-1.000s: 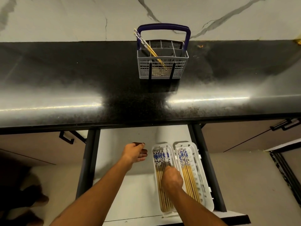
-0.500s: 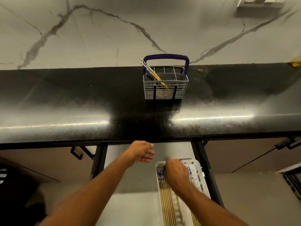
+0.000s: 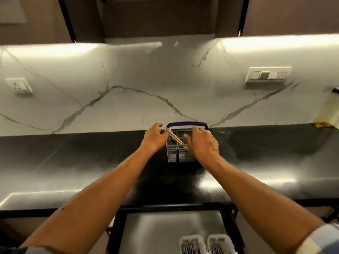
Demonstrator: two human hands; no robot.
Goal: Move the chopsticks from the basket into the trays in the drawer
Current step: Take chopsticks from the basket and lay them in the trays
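The basket (image 3: 180,153) stands on the far part of the black table (image 3: 91,162), close to the marble wall (image 3: 128,79). It is a small light grey plastic basket with a grid wall, inner compartments and a dark blue handle (image 3: 187,124) that arches over its far side. A few chopsticks (image 3: 177,139) lean in it, tilted to the left. They are yellowish along the body and white with a pattern at the upper ends, which stick out over the left rim.

The left hand (image 3: 153,139) is at the left side of the basket. Its grip is curled around the upper ends of the chopsticks, with the fingers closed on them. The right hand (image 3: 203,143) is over the right half of the basket, with the thumb pointing left near the chopsticks and the fingers bent down into the basket. Whether this grip has hold of something, I cannot tell, because the back of the hand hides the fingertips.

At the near edge of the view the drawer (image 3: 165,231) is open. In its right near corner lie two white trays (image 3: 205,242) side by side, and they contain chopsticks with blue and white ends.
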